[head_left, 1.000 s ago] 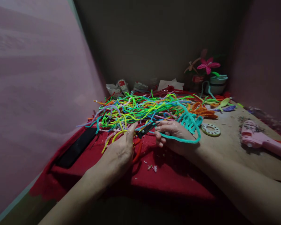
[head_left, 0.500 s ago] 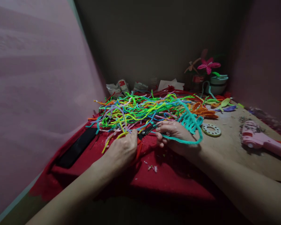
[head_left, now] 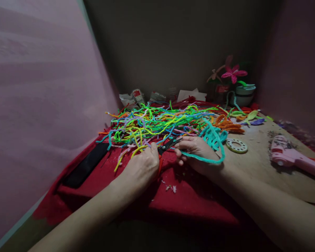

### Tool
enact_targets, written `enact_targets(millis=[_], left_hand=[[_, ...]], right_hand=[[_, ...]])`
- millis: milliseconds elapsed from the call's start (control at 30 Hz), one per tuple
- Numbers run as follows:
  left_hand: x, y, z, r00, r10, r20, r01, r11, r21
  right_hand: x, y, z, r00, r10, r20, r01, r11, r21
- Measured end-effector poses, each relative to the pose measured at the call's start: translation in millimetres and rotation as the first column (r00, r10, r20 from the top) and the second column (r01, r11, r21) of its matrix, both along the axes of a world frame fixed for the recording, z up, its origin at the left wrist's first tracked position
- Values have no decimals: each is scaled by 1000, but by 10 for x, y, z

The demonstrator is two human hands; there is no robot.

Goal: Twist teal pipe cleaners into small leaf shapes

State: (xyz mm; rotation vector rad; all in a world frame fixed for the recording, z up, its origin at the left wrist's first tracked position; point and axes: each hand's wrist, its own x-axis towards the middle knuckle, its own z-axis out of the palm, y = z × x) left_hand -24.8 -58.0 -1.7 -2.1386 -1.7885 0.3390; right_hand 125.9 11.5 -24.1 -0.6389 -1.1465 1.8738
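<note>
Two forearms point(head_left: 265, 203) come in from near left and near right over the red-draped counter point(head_left: 194, 206). Left hand point(head_left: 143, 164) knuckles up, curled around red handles of scissors point(head_left: 166, 147); black blades slant far right to the other fingertips. Right hand point(head_left: 196, 148) bent inward, pinching a fuzzy teal strand point(head_left: 206, 161) mid-counter. Strand loops right across the wrist, toward a teal bundle point(head_left: 210, 135) just beyond. Blade gap too small to tell.
</note>
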Motion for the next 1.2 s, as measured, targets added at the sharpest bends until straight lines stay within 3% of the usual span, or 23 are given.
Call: enact_targets(millis=[267,433,567,633,700,733,767,800,867,933,1000,1067,1100,1200], left_hand=[[-85,12,-19,980,-6,201,8,1000,-7],[-248,94,2,958,142,249,-145,989,-5],[-352,209,3,964,164,207,-158,986,-43],[-349,224,50,974,113,198,-115,993,-4],[-292,211,122,955,20,295,-49,995,90],[-246,201,158,910,-40,412,-21,990,142],[-191,193,188,813,-111,572,11,984,176],[-133,190,209,658,-151,737,45,986,162],[-28,201,222,301,-111,947,99,991,85],[34,228,205,39,-51,998,140,989,45],[44,257,179,-78,-33,996,163,986,46],[19,272,163,-67,-59,996,189,979,70],[2,273,161,-7,-102,995,201,974,101],[-31,244,179,336,-362,869,248,925,289]], right_hand=[[2,-2,21,998,-32,55,32,999,-13],[1,39,-21,998,-53,20,53,998,-38],[23,39,-6,989,86,-118,-96,992,-85],[38,28,9,975,137,-174,-152,985,-75],[50,11,25,965,172,-197,-189,979,-74],[55,1,32,960,196,-203,-213,975,-69],[59,-10,39,953,224,-205,-242,968,-64],[61,-20,45,945,251,-209,-269,962,-58],[67,-37,52,927,296,-228,-313,949,-41],[75,-44,55,909,330,-255,-350,936,-36],[87,-44,56,884,376,-276,-401,915,-39],[100,-41,56,861,424,-280,-455,889,-52],[104,-40,55,854,442,-274,-474,878,-60],[102,-38,48,874,431,-227,-455,888,-65]])
